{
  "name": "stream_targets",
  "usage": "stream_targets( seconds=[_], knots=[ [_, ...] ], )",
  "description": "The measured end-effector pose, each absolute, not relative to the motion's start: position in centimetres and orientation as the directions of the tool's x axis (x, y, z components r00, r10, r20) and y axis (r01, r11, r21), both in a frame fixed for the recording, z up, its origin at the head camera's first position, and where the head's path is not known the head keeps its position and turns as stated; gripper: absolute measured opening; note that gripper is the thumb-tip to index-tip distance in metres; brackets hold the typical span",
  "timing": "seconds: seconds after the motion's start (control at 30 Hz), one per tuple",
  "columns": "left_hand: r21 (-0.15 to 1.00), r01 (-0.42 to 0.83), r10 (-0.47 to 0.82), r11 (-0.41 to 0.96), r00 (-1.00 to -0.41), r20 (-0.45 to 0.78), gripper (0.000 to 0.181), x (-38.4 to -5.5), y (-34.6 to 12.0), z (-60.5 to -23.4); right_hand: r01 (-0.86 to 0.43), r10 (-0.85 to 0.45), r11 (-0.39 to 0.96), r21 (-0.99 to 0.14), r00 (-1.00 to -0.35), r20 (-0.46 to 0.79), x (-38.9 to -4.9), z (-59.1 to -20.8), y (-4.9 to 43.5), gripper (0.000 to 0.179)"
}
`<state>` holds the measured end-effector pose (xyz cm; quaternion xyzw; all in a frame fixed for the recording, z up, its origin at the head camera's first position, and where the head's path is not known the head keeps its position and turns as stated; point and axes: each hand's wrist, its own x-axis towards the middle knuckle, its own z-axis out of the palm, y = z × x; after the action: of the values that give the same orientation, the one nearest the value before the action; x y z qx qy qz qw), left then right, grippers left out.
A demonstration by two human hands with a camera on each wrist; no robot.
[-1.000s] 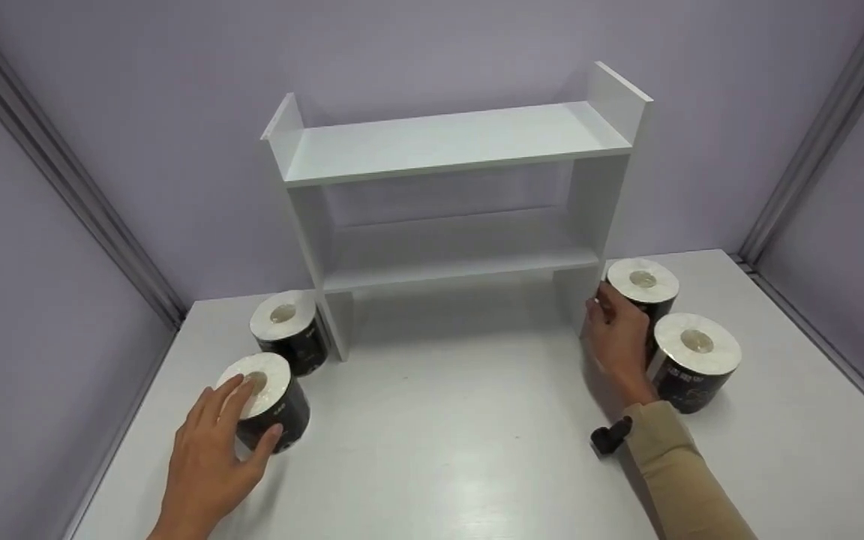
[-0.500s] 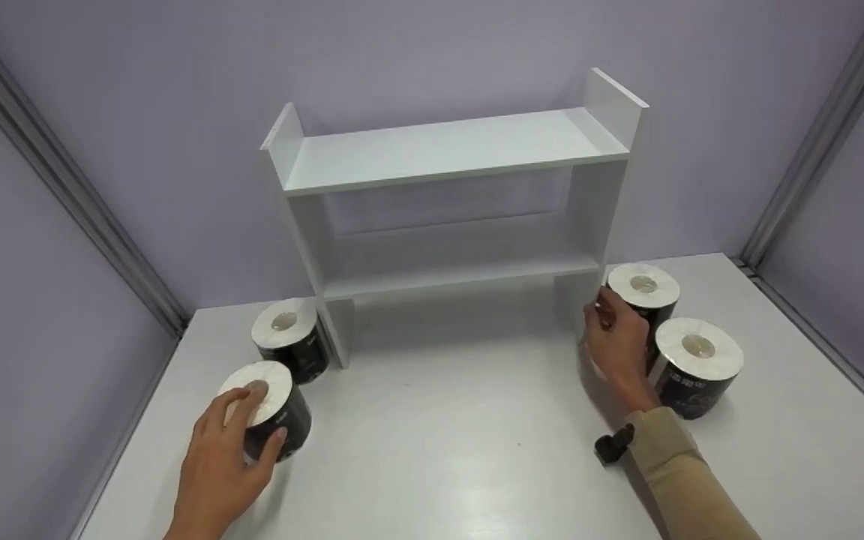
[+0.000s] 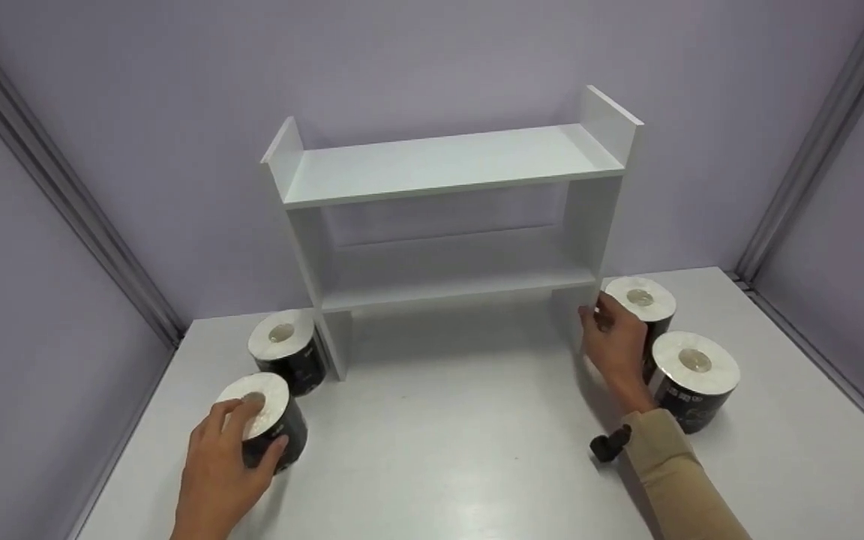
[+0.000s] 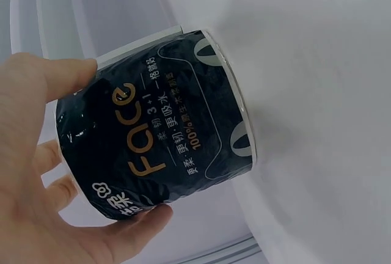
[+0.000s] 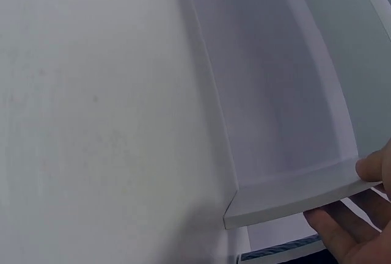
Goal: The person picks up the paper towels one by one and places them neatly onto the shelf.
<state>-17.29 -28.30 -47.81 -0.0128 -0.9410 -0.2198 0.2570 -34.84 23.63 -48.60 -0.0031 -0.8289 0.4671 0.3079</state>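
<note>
My left hand (image 3: 218,472) holds the front-left toilet paper roll (image 3: 276,397), thumb on its near side and fingers over its top. In the left wrist view that roll's dark printed wrapper (image 4: 162,117) lies between thumb and fingers (image 4: 137,233). My right hand (image 3: 618,349) pinches the lower right side panel of a white two-tier shelf (image 3: 454,163). The right wrist view shows the thumb (image 5: 371,166) on one face of the panel (image 5: 293,200) and the fingers on the other.
Another toilet paper roll (image 3: 282,341) stands beside the shelf's left leg. Two more, a rear roll (image 3: 649,292) and a front roll (image 3: 698,401), stand just right of my right hand. A lilac wall (image 3: 432,60) rises behind the white table (image 3: 432,450).
My left hand has shifted slightly right, its fingers bending closer over the roll. The whole scene sits a little lower in the head view. My right hand stays on the side panel.
</note>
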Motion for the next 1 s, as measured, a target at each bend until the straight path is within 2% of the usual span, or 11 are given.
stream_targets(
  seconds=[0.53,0.77,1.0],
  knots=[
    [0.457,0.218,-0.113,0.863,-0.797,0.594,0.063,-17.62,-28.24,-48.27,-0.291,0.257,0.562,-0.774,-0.828,0.498,-34.37,-48.64,24.25,0.032],
    [0.497,0.171,-0.159,0.851,-0.816,0.555,0.054,-17.66,-28.07,-48.14,-0.262,0.266,0.568,-0.78,-0.839,0.475,-34.36,-48.52,24.4,0.035],
    [0.486,0.154,-0.173,0.86,-0.809,0.562,0.052,-17.52,-28.32,-47.86,-0.28,0.25,0.588,-0.759,-0.829,0.5,-34.26,-48.61,24.19,0.032]
  ],
)
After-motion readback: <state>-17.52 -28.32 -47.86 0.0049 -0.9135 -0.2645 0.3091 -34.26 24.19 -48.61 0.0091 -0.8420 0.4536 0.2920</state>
